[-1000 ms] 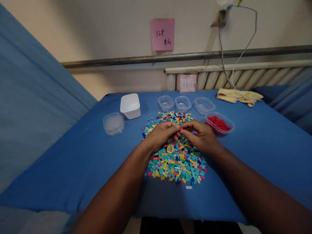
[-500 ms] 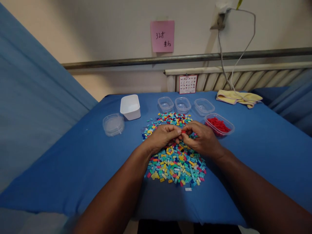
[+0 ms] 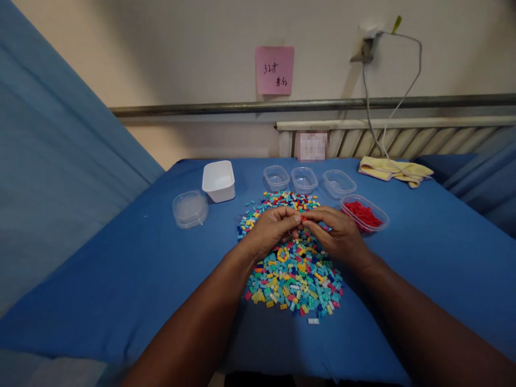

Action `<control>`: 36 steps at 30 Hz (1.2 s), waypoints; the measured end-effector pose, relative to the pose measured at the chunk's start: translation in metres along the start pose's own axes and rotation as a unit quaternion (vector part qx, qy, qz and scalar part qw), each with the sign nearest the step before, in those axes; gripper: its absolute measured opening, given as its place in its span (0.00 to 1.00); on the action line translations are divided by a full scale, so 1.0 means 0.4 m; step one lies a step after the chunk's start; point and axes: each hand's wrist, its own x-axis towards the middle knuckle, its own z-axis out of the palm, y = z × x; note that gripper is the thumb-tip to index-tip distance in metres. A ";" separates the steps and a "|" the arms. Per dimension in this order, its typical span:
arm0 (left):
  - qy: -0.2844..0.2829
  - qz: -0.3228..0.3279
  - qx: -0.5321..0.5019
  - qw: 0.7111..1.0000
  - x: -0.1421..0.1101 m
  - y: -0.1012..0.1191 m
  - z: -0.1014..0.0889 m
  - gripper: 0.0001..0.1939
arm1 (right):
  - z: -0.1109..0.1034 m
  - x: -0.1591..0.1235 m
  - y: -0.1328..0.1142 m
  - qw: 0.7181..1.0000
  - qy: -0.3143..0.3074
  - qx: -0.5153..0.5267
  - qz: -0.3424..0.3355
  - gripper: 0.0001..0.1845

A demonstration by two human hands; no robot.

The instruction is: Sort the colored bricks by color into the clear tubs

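Observation:
Above a heap of small coloured toy bricks [image 3: 296, 279], both hands meet at their fingertips. Between them is a small red toy brick [image 3: 303, 219]. My left hand [image 3: 274, 228] is closed, its thumb and forefinger pinching the brick from the left. From the right, the thumb and fingers of my right hand [image 3: 334, 231] grip the same brick. Part of the brick is hidden by the fingertips. Just beyond my right hand stands a clear tub [image 3: 382, 224] filled with red bricks.
Along the back of the blue-covered table [image 3: 161, 279] stand clear tubs, among them a middle one [image 3: 304, 180]. A white box [image 3: 220, 185] and stacked clear lids [image 3: 190, 209] are at the left. A yellow cloth [image 3: 393, 169] lies back right under a hanging cable [image 3: 368, 102].
The view has tilted up slightly. Both hands stay together over the heap, with small shifts of the fingers around the red brick. The tubs and heap have not been moved.

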 end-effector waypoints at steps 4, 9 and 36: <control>-0.001 0.006 0.015 1.000 0.001 0.002 0.003 0.19 | 0.000 -0.001 -0.005 1.000 -0.006 0.009 0.008 0.09; 0.015 -0.008 0.053 0.998 -0.007 0.021 0.010 0.13 | 0.000 -0.001 -0.010 1.000 -0.009 0.017 -0.001 0.12; -0.007 0.006 0.029 1.000 -0.001 -0.005 -0.011 0.26 | -0.001 0.004 -0.027 1.000 -0.010 0.019 0.009 0.11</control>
